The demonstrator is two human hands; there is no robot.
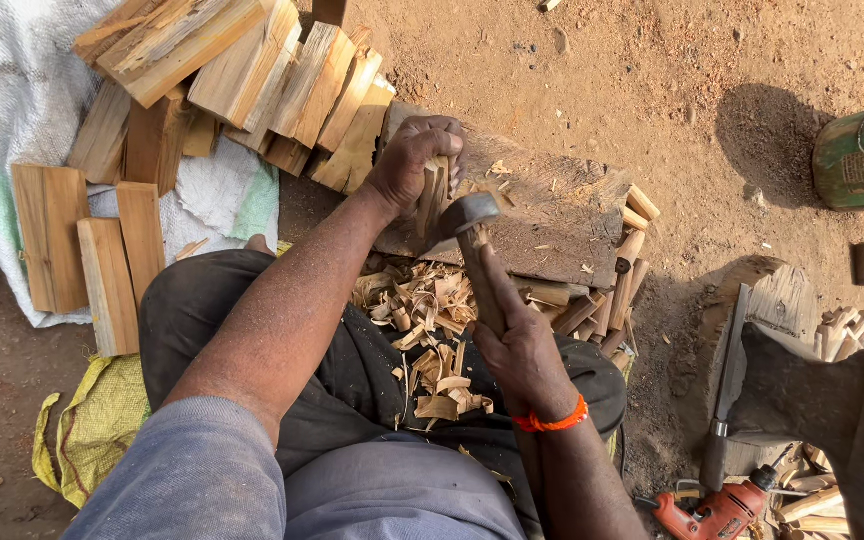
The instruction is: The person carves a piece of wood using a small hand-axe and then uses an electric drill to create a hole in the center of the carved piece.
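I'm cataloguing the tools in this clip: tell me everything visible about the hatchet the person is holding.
The hatchet has a dull grey metal head, its blade towards the stick, on a rough, brown wooden handle. The right hand grips the handle low down. The head sits against a pale wooden stick that the left hand holds upright on a worn wooden block.

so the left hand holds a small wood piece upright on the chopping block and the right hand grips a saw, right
Not quite. The right hand grips a hatchet, not a saw. The rest stands: the left hand holds a small wood piece upright on the chopping block. The head view shows it.
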